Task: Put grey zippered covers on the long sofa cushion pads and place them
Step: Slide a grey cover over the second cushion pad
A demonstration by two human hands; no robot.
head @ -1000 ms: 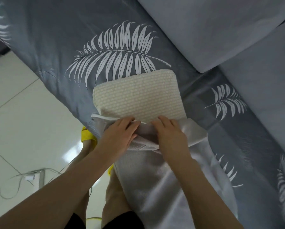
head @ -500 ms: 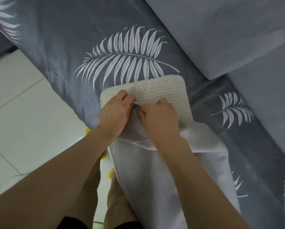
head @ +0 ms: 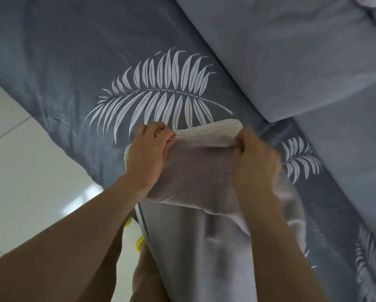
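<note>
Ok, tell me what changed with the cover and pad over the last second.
The left hand and right hand pulled the grey cover farther over the cream pad, spreading toward its corners; only a narrow strip shows now. Both still grip the cover's edge, and the pad still lies on the leaf-print bedding.

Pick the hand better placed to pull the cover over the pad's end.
Right, probably. The right hand grips the edge of the cover beside the bare far corner of the pad. The left hand grips too but hides its corner.

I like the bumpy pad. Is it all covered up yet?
No, the far end of the cushion pad pokes out past the grey cover.
</note>
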